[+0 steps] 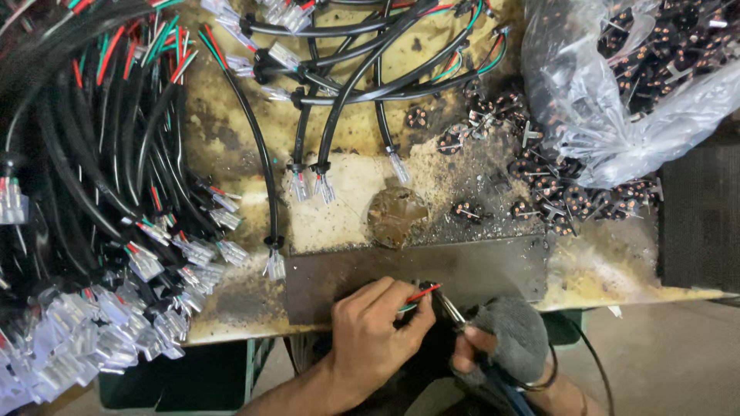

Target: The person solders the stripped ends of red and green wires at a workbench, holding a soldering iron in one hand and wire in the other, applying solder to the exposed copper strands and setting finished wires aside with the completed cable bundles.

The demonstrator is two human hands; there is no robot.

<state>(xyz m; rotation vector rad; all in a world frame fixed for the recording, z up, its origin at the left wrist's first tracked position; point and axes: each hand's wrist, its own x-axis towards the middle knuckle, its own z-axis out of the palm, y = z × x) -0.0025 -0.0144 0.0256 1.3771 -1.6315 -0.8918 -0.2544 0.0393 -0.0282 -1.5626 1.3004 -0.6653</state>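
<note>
At six o'clock, our left hand (378,327) pinches thin red and green wires (420,296) steady against the dark metal plate (462,270), so the gloved right hand (501,343), closed around a soldering iron (455,314), can reach them.

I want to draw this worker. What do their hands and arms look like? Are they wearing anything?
The left hand is bare, with no glove, ring or watch, and the forearm has no sleeve. The right hand wears a fuzzy grey glove with cut-off fingertips, so the fingertips poke out. A thin dark band circles the right wrist. No sleeve shows there either.
</note>
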